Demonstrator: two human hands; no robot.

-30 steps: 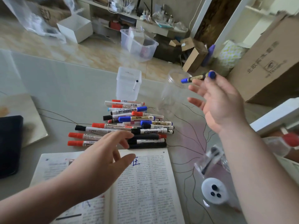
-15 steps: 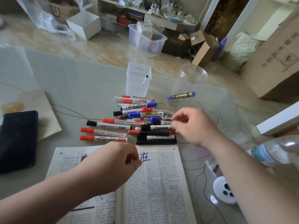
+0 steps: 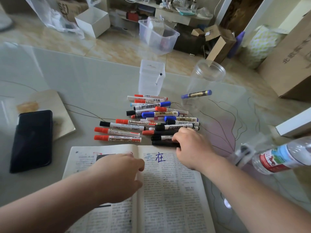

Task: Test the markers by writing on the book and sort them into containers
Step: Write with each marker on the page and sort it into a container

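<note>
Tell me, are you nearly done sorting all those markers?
Not nearly. Done: a blue marker lies in the round clear jar, one pen stands in the square container, and blue writing marks the book. In hand: the right hand reaches onto a black marker. Left: the marker pile on the table.

markers: red, blue, black caps | book: blue handwriting | phone: black | bottle: red-blue label
</note>
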